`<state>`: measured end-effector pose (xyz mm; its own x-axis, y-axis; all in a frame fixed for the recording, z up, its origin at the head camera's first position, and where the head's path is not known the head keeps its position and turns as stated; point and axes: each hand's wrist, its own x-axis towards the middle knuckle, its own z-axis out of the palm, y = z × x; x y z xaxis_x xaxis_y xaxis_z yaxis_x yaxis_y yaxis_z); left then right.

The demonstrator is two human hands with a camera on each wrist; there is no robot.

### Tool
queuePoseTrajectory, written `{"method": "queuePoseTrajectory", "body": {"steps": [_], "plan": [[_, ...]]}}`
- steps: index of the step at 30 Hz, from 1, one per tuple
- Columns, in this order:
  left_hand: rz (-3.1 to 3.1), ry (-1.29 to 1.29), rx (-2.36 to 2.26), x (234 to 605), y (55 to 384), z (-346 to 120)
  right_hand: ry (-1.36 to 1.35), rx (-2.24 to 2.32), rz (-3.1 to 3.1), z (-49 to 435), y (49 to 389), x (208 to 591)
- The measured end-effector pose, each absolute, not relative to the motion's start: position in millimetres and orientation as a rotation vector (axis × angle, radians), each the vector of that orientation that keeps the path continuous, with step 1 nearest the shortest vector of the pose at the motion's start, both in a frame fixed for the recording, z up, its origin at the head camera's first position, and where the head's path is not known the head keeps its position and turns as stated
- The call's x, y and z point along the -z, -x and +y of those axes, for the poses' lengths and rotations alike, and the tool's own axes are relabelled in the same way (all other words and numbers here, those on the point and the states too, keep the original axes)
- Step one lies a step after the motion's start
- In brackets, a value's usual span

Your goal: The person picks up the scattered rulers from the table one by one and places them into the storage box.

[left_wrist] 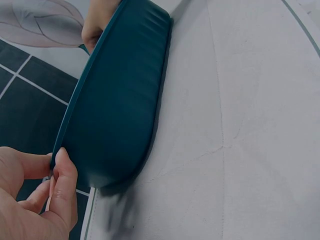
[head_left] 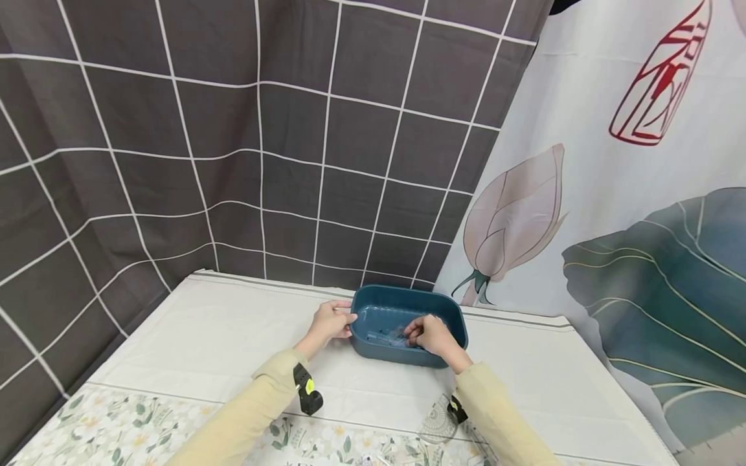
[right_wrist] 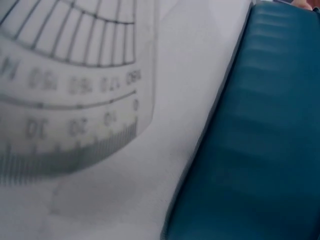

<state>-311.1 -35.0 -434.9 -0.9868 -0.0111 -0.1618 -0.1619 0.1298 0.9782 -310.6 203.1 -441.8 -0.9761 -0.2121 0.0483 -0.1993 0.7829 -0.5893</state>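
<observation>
A dark teal plastic basin with rounded corners stands on the white cloth at the far side of the table. My left hand pinches its left end at the rim, thumb on the near side, as the left wrist view also shows. Over the near wall reaches my right hand, its curled fingertips down inside the basin at a thin clear plastic piece. Small dark marks and other clear bits lie on the basin floor. In the right wrist view the basin wall hides the right fingers.
A clear protractor with black scales lies under the right forearm, also visible in the head view. A floral cloth covers the near edge. Behind the table hang a dark checked curtain and a flower-printed curtain.
</observation>
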Motion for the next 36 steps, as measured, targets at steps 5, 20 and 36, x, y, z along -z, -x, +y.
{"method": "queuePoseTrajectory", "body": {"steps": [5, 20, 36], "plan": [[2.273, 0.18, -1.992, 435, 312, -35, 0.367, 0.963, 2.971, 204, 311, 441], [2.294, 0.185, -1.971, 431, 311, -34, 0.389, 1.095, 3.125, 205, 307, 438], [2.293, 0.2, -1.969, 428, 308, -34, 0.481, 1.291, 3.131, 209, 289, 422]]}}
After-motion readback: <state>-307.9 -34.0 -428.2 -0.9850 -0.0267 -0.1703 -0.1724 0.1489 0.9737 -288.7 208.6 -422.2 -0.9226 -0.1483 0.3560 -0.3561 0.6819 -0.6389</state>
